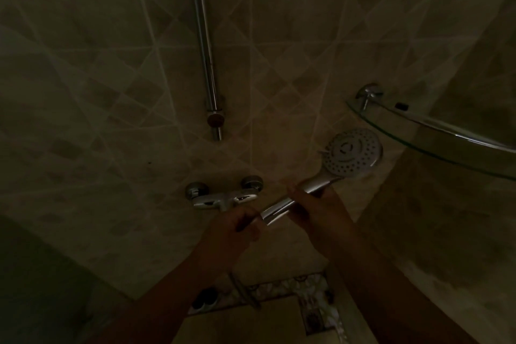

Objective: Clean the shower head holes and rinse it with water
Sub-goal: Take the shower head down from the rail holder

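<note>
Your right hand (312,204) gripped the shower head (352,154) by its handle, spray face toward you; your left hand (237,225) curled round the handle's lower end (hose fitting, probably). No water ran, so cleaning and rinsing both looked undone. The mixer tap (223,195) sat just behind, the glass shelf (435,131) close right.

Shower head (352,154) in both hands
</note>
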